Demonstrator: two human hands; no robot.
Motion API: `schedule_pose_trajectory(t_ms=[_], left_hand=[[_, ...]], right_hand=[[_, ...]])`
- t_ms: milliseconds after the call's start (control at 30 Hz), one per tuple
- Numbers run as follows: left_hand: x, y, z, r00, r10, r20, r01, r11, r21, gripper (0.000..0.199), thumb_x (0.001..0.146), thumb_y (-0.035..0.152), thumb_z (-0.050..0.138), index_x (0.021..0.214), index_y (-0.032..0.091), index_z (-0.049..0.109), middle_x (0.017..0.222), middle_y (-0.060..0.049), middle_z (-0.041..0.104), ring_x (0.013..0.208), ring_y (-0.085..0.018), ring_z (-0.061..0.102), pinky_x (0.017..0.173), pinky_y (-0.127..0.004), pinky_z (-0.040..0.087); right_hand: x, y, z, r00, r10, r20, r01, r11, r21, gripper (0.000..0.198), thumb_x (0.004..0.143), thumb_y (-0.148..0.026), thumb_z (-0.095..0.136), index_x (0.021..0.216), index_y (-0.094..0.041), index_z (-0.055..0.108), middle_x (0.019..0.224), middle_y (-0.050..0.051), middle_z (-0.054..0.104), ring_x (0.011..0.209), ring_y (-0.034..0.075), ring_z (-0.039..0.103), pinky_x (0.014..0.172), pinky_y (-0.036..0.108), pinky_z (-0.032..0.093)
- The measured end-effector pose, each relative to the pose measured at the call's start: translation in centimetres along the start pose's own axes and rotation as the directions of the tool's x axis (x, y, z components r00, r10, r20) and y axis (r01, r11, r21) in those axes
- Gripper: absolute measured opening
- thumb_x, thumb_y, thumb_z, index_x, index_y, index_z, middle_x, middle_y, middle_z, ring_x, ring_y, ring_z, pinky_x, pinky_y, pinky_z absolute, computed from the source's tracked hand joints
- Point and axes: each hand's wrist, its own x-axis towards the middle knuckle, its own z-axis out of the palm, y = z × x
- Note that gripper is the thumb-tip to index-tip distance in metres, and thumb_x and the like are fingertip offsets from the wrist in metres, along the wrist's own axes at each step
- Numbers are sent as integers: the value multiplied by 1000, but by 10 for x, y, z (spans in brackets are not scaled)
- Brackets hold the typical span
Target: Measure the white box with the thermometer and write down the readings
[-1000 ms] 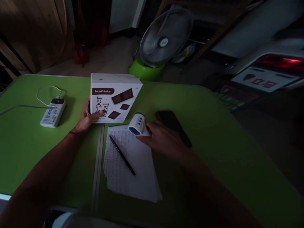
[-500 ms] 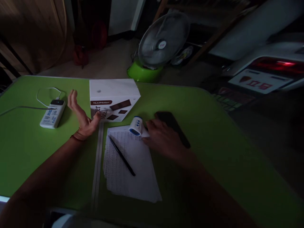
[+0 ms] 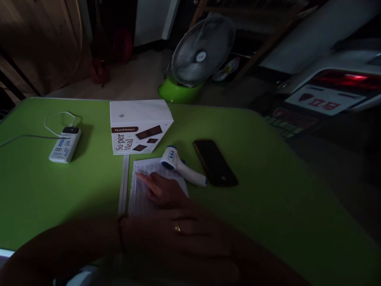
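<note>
My right hand [image 3: 162,190] lies over the handwritten paper [image 3: 138,200], its index finger stretched along the upper left of the sheet and the other fingers curled in. Whatever those fingers hold is hidden, and the pen does not show. Blurred by motion, my left hand [image 3: 178,238] stretches across my right forearm with its fingers extended; a ring is on one finger. A white and blue infrared thermometer [image 3: 187,172] rests partly on the sheet's top edge, just beyond my right hand. To its right is a dark phone [image 3: 216,163].
A white NutriMotion box [image 3: 139,113] stands toward the far edge of the green table [image 3: 268,167]. On the left lies a white power bank [image 3: 66,147] with cables. Past the table are a fan [image 3: 202,51] and the rear of a vehicle [image 3: 330,91].
My right hand has let go of the thermometer and moved left onto the paper, covering where the pen lay. My left hand has come from beside the box down across my right forearm.
</note>
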Motion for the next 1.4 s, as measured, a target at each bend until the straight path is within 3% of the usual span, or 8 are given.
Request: schedule_pose_trajectory(t_ms=[133, 400, 533, 667, 767, 933, 1100, 1400], left_hand=[[5, 6, 8, 1000, 3, 16, 2, 952, -305, 42, 108, 32, 39, 108, 23, 79, 126, -1, 74, 113, -16, 66, 109, -29, 49], [14, 8, -6, 964, 99, 246, 23, 894, -448, 44, 104, 32, 47, 140, 14, 65, 140, -2, 66, 127, -18, 59, 112, -31, 46], [12, 3, 3, 906, 150, 397, 74, 865, -496, 56, 101, 49, 55, 142, 12, 63, 136, -8, 67, 121, -23, 64, 109, -34, 47], [13, 0, 10, 900, 215, 379, 6, 864, -504, 50, 108, 45, 40, 136, 13, 67, 137, -11, 67, 124, -22, 63, 111, -32, 46], [14, -2, 11, 890, 245, 385, -18, 862, -506, 46, 109, 36, 39, 133, 12, 70, 131, -10, 71, 119, -21, 65, 110, -29, 47], [13, -2, 12, 891, 230, 391, -6, 868, -496, 40, 106, 29, 43, 128, 12, 73, 127, -8, 73, 114, -19, 67, 105, -29, 52], [9, 5, 15, 934, 159, 318, -17, 913, -409, 41, 109, 27, 39, 126, 16, 74, 127, -5, 72, 117, -16, 66, 103, -26, 52], [13, 6, 13, 941, 167, 295, -39, 918, -395, 45, 109, 25, 34, 111, 20, 79, 123, -4, 74, 121, -15, 65, 102, -25, 53]], right_hand=[[15, 17, -12, 992, -106, -67, 118, 970, 211, 42, 97, -18, 42, 131, -19, 67, 94, 9, 70, 84, 21, 68, 77, 37, 58], [20, 43, -25, 997, 37, 62, -68, 783, 619, 46, 100, -30, 48, 145, -25, 57, 111, 8, 70, 101, 22, 68, 97, 44, 57], [21, 46, -27, 996, 15, 86, -73, 692, 718, 42, 97, -33, 57, 138, -24, 61, 109, 8, 70, 98, 20, 68, 92, 40, 57], [22, 29, -27, 981, 177, 74, -173, 642, 747, 31, 90, -41, 71, 113, -21, 65, 90, 4, 66, 78, 17, 63, 75, 33, 55], [23, 19, -23, 955, 291, -60, -142, 624, 768, 26, 91, -47, 68, 90, -22, 65, 75, 0, 60, 68, 14, 55, 65, 30, 48], [28, 18, -17, 881, 426, -203, -80, 559, 825, 33, 95, -50, 55, 90, -21, 73, 69, 1, 60, 62, 15, 56, 62, 32, 48], [28, 11, -27, 895, 394, -211, -156, 718, 679, 11, 80, -31, 65, 87, -23, 71, 73, 2, 65, 63, 16, 57, 59, 31, 47], [28, 11, -21, 855, 415, -312, -183, 803, 567, 5, 80, -26, 66, 76, -26, 63, 68, 2, 64, 63, 18, 59, 56, 33, 46]])
